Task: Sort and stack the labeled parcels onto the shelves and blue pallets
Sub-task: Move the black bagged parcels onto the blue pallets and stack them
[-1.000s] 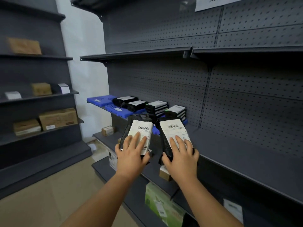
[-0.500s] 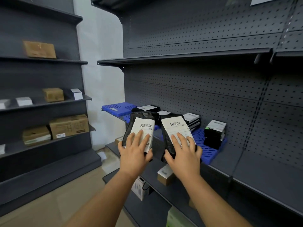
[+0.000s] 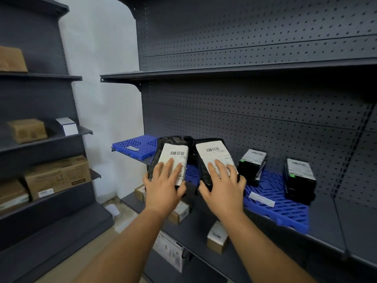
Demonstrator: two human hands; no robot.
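We hold two black bags, one in each hand. The left bag (image 3: 170, 160) and right bag (image 3: 213, 158) hang over the blue pallet (image 3: 279, 209). Our left hand (image 3: 163, 186) and right hand (image 3: 223, 186) grip them, fingers spread on the labels. A slippery bag could fall off the shelf (image 3: 326, 227) edge.

Two pallets (image 3: 281, 209) are lying on the middle shelf (image 3: 326, 227). Relative to the pallets, two parcel stacks (image 3: 253, 166) are sitting on top at the right, and two held parcels (image 3: 173, 158) are hanging in front, side by side.
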